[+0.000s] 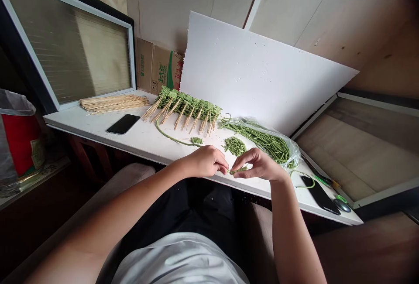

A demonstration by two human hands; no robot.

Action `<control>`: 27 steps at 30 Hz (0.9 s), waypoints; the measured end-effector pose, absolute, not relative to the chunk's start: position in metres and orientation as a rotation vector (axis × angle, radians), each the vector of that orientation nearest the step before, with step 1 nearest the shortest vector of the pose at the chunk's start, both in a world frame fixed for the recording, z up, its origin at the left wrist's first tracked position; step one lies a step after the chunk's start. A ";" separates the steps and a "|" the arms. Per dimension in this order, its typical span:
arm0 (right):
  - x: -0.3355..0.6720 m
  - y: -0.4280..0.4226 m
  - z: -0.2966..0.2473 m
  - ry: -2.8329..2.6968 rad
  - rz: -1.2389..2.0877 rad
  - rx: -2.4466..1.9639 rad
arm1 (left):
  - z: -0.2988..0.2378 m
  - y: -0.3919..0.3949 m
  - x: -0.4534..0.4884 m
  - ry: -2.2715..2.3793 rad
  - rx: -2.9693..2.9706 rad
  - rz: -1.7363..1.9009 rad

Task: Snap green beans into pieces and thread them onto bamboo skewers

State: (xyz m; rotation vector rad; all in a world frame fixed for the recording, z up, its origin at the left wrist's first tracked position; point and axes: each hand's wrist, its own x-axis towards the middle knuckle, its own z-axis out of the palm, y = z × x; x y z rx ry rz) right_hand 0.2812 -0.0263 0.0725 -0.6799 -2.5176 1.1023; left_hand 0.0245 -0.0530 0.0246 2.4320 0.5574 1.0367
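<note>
Both my hands meet at the near edge of a white table (98, 128). My left hand (206, 162) is closed in a pinch beside my right hand (258, 164), which pinches a short green bean piece (238, 170). Whether the left fingers hold the same piece or a thin skewer I cannot make out. Just beyond my hands lies a small heap of cut bean pieces (235, 145). A clear bag of long green beans (268, 142) lies to the right. A row of finished bean skewers (186, 110) lies further back.
A bundle of bare bamboo skewers (113, 103) and a black phone (123, 124) lie at the left. Another phone (319, 193) and a green cable sit at the right end. A white board (262, 70) and a cardboard box (157, 70) lean behind.
</note>
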 end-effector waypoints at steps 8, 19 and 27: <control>0.337 -0.017 0.079 -2.011 0.865 -0.803 | 0.034 -0.034 -0.007 0.752 2.328 1.306; 0.264 0.039 -0.033 -2.361 0.364 -1.096 | -0.003 -0.010 -0.001 0.881 2.027 1.351; 0.261 0.018 0.004 -2.117 0.666 -0.903 | -0.008 -0.013 0.004 0.980 2.083 1.268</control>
